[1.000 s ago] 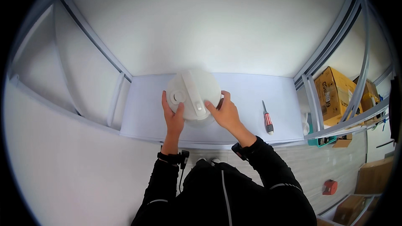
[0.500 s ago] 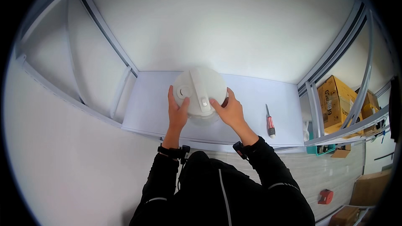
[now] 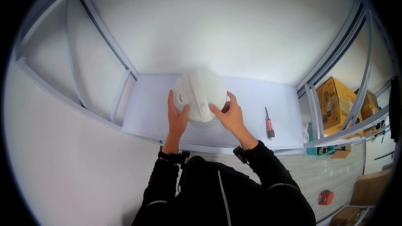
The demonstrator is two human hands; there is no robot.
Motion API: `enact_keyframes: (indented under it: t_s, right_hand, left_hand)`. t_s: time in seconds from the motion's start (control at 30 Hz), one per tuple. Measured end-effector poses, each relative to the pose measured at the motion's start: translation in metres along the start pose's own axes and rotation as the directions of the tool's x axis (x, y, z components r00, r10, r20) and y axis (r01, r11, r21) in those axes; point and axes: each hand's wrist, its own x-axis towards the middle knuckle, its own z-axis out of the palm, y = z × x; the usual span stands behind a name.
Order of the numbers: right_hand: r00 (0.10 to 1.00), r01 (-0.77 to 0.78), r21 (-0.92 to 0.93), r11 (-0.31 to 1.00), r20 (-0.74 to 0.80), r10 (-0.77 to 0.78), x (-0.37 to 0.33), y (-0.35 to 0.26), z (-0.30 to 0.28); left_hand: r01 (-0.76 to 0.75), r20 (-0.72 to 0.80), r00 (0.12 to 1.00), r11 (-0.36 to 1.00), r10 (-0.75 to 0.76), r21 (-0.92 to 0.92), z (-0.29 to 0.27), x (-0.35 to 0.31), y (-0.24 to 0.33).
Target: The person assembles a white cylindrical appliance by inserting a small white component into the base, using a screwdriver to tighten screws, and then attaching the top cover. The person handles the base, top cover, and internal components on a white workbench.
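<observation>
Enclosed by a pale wall and a grey metal frame, a white tabletop is seen from above. Slightly left of its middle, a white round appliance is held between two bare hands; whether its full weight is borne by the tabletop cannot be told, since its base is largely hidden by its own top. The domed top is crossed by a raised band, which is slanted a little and ended on the near side by a small oval button. To the left of the band, a round cap is set into the top.

The left side is grasped by the left hand, with its thumb laid on the top near the cap. The right side is gripped by the right hand, its thumb placed just beside the button and its fingers bent around the edge.

Farther right, well apart from the hands, a screwdriver is laid with its shaft pointed toward the wall. Beyond the frame, a yellow-brown cardboard box and a teal bin are seen, and a red object is placed on the grey floor.
</observation>
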Motion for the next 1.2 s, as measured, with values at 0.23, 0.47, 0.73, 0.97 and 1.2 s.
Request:
enact_keyframes:
  t_s: [0.23,0.47,0.73,0.97,1.2]
  right_hand:
    - [0.999,-0.036,-0.037,0.999,-0.004,0.036,0.007,0.002,0.002]
    - [1.0,0.017,-0.015,1.0,-0.02,-0.017,0.001,-0.005,0.001]
    - [1.0,0.023,-0.063,0.998,0.005,-0.023,0.008,-0.004,0.002]
    - [1.0,0.0,-0.053,0.999,0.029,0.002,0.009,-0.003,0.0]
    - [0.987,-0.11,-0.122,0.986,0.101,0.122,0.018,-0.014,-0.006]
  left_hand:
    - [0.047,0.0,0.999,0.999,-0.047,0.01,0.003,0.013,-0.009]
    - [-0.037,-0.011,0.999,0.998,0.036,-0.053,0.004,0.018,0.012]
    - [0.09,-0.017,0.996,0.995,-0.09,0.035,0.0,0.018,0.001]
    - [0.033,0.0,0.999,0.999,-0.033,-0.02,0.003,0.015,-0.002]
    - [0.06,0.017,0.998,0.998,-0.06,-0.012,-0.001,0.025,-0.001]
